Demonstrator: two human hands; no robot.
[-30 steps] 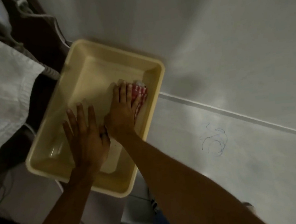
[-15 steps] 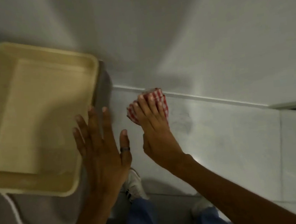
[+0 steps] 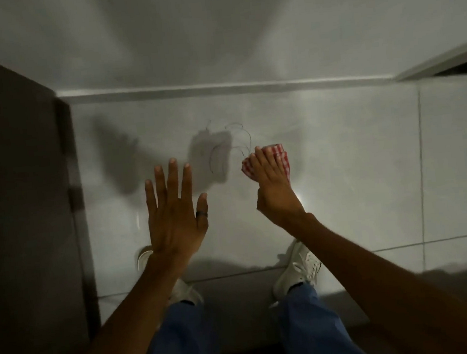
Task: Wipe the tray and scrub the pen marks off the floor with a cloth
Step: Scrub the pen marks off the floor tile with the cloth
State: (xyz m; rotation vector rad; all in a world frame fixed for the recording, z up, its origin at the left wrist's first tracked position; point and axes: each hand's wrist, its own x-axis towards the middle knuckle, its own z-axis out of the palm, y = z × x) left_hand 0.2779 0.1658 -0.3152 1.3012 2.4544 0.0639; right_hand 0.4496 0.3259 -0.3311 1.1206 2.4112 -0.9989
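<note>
Thin looping pen marks (image 3: 230, 143) are drawn on the pale floor tile (image 3: 339, 166) just below the wall's skirting. My right hand (image 3: 273, 190) holds a folded red-and-white checked cloth (image 3: 280, 159) under its fingers, right beside the marks at their right edge. My left hand (image 3: 174, 211) hovers flat with fingers spread, holding nothing, to the lower left of the marks; it wears a dark ring. The tray is out of view.
A dark cabinet side (image 3: 20, 197) fills the left edge. A pale skirting strip (image 3: 218, 88) runs along the wall's base. My white shoes (image 3: 299, 267) and blue trousers (image 3: 312, 326) are below the hands. A door frame (image 3: 443, 62) shows at the upper right.
My view swung right, away from the tray, which has left the frame. My right hand carried the cloth out of the tray to the floor beside the pen marks. My left hand lifted off.
</note>
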